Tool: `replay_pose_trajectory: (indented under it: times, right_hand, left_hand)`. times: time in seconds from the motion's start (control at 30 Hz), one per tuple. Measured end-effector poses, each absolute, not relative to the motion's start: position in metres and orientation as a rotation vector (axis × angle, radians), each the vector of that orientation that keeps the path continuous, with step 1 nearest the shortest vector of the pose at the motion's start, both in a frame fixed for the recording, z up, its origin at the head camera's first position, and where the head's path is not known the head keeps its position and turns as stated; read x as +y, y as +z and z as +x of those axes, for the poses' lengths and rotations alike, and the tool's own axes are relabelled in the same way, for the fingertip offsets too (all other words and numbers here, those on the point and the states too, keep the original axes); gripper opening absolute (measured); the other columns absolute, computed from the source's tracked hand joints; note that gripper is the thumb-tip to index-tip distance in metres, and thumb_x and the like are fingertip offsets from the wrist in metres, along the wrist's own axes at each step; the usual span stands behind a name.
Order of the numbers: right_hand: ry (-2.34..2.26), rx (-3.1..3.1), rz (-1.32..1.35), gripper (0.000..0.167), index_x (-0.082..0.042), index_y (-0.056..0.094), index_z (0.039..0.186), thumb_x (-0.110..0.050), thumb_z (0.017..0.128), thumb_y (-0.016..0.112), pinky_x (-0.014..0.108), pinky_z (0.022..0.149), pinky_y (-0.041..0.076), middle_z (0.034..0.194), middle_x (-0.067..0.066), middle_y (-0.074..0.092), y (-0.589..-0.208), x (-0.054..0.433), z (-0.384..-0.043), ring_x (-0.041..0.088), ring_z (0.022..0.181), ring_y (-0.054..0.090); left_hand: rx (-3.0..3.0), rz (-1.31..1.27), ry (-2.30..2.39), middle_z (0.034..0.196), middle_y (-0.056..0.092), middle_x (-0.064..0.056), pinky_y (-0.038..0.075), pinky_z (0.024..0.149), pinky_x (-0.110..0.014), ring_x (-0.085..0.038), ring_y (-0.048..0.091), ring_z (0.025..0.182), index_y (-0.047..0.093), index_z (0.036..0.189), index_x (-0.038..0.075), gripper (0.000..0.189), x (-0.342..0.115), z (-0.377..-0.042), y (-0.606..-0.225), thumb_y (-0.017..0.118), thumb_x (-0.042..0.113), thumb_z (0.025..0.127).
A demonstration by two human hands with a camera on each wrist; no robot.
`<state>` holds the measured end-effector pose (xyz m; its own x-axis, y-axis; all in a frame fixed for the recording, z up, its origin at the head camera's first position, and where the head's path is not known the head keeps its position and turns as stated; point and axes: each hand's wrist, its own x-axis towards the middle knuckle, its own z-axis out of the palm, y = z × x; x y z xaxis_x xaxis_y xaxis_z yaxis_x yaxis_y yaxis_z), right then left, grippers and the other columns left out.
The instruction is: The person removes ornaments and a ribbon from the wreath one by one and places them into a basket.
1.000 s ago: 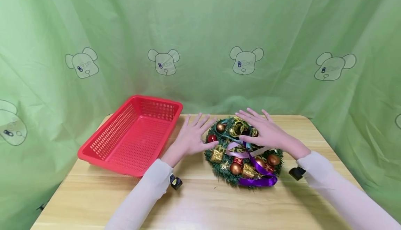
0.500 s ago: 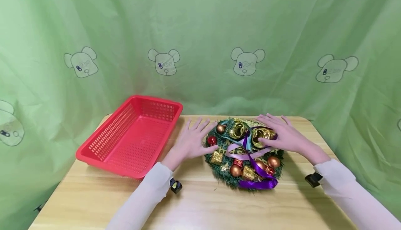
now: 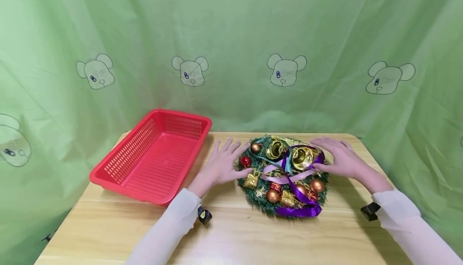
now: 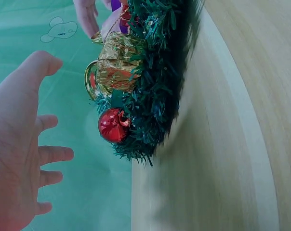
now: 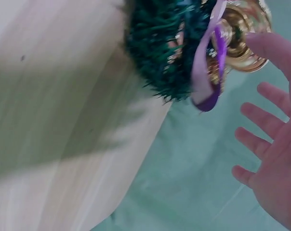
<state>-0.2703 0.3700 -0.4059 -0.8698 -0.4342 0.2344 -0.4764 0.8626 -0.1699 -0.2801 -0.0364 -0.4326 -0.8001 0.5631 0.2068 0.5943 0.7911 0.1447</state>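
A decorated Christmas wreath (image 3: 265,208) of green tinsel lies on the table. It bears golden bells (image 3: 303,158), copper and red baubles, foil-wrapped little gift boxes (image 4: 119,65) and a purple ribbon (image 3: 298,211). My left hand (image 3: 221,166) is held at its left side, fingers straight and spread, thumb toward the wreath. In the left wrist view that palm faces a red bauble (image 4: 112,126) across a gap. On the other side my right hand (image 3: 341,161) has its fingers extended, its thumb tip close by the right bell (image 5: 251,53). Neither hand grips anything.
A red plastic basket (image 3: 159,166) with slotted walls stands left of the left forearm, with nothing in it. The light wood table (image 3: 231,237) ends at a rounded edge at the back. A green curtain (image 3: 235,20) with bear-head prints hangs behind it.
My right hand has moved right and slightly down from above the wreath to its right side, uncovering the right bell. My left hand has lowered slightly; the wreath lies where it was.
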Motion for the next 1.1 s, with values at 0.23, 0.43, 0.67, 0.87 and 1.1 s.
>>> replay_pose_trajectory:
  times: [0.23,0.43,0.67,0.87,1.1]
  right_hand:
    - [0.343,-2.819,0.660,0.078,-0.007,0.055,0.143,-0.039,0.079,0.085,0.079,0.102,0.027,0.142,0.025,0.057,-0.421,0.380,-0.275,0.053,0.129,0.048]
    - [0.392,-2.801,0.704,0.073,-0.007,0.058,0.139,-0.034,0.078,0.087,0.074,0.102,0.035,0.137,0.023,0.062,-0.428,0.385,-0.282,0.050,0.124,0.055]
    - [0.565,-2.823,0.741,0.067,-0.001,0.061,0.134,-0.025,0.077,0.088,0.068,0.105,0.039,0.133,0.023,0.064,-0.433,0.387,-0.288,0.048,0.122,0.058]
    - [0.698,-2.861,0.671,0.065,0.001,0.062,0.133,-0.024,0.078,0.087,0.068,0.106,0.038,0.134,0.026,0.063,-0.436,0.385,-0.291,0.049,0.124,0.056]
    - [0.765,-2.886,0.663,0.077,0.004,0.056,0.137,-0.019,0.072,0.091,0.070,0.107,0.036,0.139,0.030,0.057,-0.439,0.380,-0.292,0.052,0.127,0.051]
  left_hand:
    - [-2.845,-0.891,-0.320,0.164,0.036,-0.007,0.007,0.123,-0.065,-0.034,0.022,0.156,0.023,0.162,0.033,0.085,-0.037,-0.281,-0.434,0.050,0.072,0.092]
    - [-2.853,-0.891,-0.314,0.164,0.037,-0.007,0.006,0.123,-0.065,-0.034,0.023,0.156,0.022,0.162,0.034,0.084,-0.036,-0.282,-0.436,0.052,0.069,0.092]
    - [-2.855,-0.899,-0.356,0.164,0.037,-0.008,0.004,0.123,-0.065,-0.034,0.021,0.157,0.024,0.162,0.032,0.084,-0.034,-0.282,-0.438,0.053,0.069,0.092]
    - [-2.862,-0.900,-0.356,0.164,0.037,-0.009,0.004,0.122,-0.065,-0.035,0.021,0.157,0.022,0.162,0.034,0.085,-0.033,-0.283,-0.439,0.053,0.069,0.092]
    - [-2.849,-0.899,-0.352,0.164,0.037,-0.008,0.005,0.123,-0.065,-0.036,0.023,0.156,0.024,0.162,0.032,0.084,-0.031,-0.286,-0.442,0.054,0.068,0.092]
